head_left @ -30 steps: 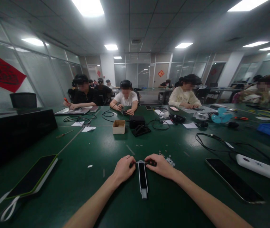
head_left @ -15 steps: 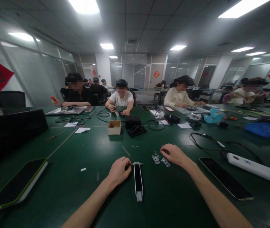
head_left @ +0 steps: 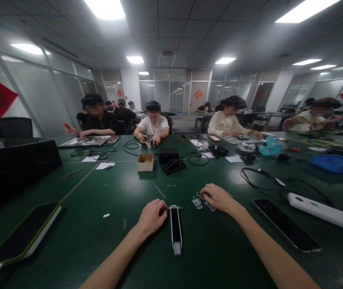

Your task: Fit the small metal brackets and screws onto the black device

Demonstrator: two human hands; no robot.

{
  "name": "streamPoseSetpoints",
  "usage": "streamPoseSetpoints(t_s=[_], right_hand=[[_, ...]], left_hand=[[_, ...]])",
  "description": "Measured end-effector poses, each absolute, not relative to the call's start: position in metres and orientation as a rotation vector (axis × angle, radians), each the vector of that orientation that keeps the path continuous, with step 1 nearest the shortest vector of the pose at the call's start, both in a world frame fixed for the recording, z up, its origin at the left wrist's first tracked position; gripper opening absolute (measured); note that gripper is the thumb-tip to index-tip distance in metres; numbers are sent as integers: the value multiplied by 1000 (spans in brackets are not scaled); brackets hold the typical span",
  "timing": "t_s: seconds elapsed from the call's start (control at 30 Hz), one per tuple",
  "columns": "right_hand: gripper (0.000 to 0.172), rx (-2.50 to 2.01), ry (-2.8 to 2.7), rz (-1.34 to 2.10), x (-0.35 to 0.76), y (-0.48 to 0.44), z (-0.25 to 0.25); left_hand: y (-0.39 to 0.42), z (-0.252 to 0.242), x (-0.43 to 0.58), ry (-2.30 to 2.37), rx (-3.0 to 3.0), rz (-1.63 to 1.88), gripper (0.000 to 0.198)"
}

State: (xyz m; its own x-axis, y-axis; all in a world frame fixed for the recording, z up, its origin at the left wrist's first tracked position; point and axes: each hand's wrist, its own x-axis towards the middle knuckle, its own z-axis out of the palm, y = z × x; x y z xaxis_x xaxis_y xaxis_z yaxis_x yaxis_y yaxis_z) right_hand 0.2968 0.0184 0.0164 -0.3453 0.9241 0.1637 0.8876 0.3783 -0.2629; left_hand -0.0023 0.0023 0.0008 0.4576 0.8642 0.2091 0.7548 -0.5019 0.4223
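On the green table before me lies a narrow white-framed device with a black face (head_left: 176, 228). A thin metal rod (head_left: 174, 207) crosses its far end. The fingers of my left hand (head_left: 152, 216) are closed on the left end of that rod, and a ring shows on one finger. My right hand (head_left: 218, 196) reaches down over a small group of metal parts, its thumb and fingertips pinched together. A silver bracket (head_left: 197, 203) lies to the left of those fingers. Another bracket (head_left: 210, 206) is partly under the hand. Whatever the right fingertips hold is too small to make out.
A dark phone (head_left: 284, 224) and a white power bank (head_left: 323, 211) with a cable lie at right. At left is a green-edged tablet (head_left: 23, 233). Ahead stand a small cardboard box (head_left: 145, 162) and a black box (head_left: 169, 155). Several people work across the table.
My right hand has shifted slightly left and lowered over the small metal parts, covering more of the right bracket. The left hand stays at the rod.
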Motion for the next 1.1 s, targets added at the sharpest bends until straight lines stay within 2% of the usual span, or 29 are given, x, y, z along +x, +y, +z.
streamPoseSetpoints(t_s=[0.43,0.63,0.9,1.1], right_hand=[[16,-1857,-2313,98,287,22,12],[22,-1875,-2324,71,283,18,17],[20,-1407,-2140,148,267,12,13],[16,-972,-2168,187,218,-10,6]], left_hand=[[0,4,-3,1386,2410,613,17],[-2,5,-2,1405,2397,648,17],[-7,6,-2,1356,2403,864,17],[-14,8,4,1207,2502,881,15]])
